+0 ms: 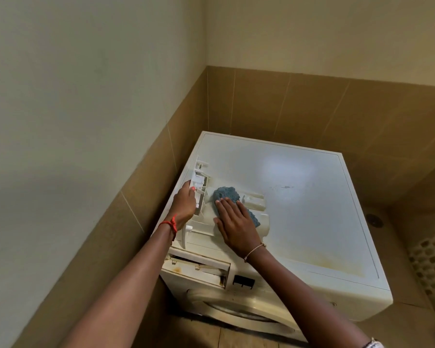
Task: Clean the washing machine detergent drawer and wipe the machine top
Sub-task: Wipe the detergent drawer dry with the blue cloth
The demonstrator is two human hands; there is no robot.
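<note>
Right fingers (227,205) flat atop blue cloth (228,192); left fingers (189,190) curled round drawer (201,178).

The white detergent drawer (258,200) is out of its slot and lies on the front left part of the machine top (312,217), its plastic yellowed and its compartments facing up. The left grip (183,205) holds the drawer's left wall. A crumpled blue-grey cloth (226,193) sits inside the drawer, pressed under the flat right grip (234,226). The machine top is white and glossy, with a yellow-brown stain along its front edge and small dark specks near the middle. The open drawer slot (199,268) shows rusty marks.
</note>
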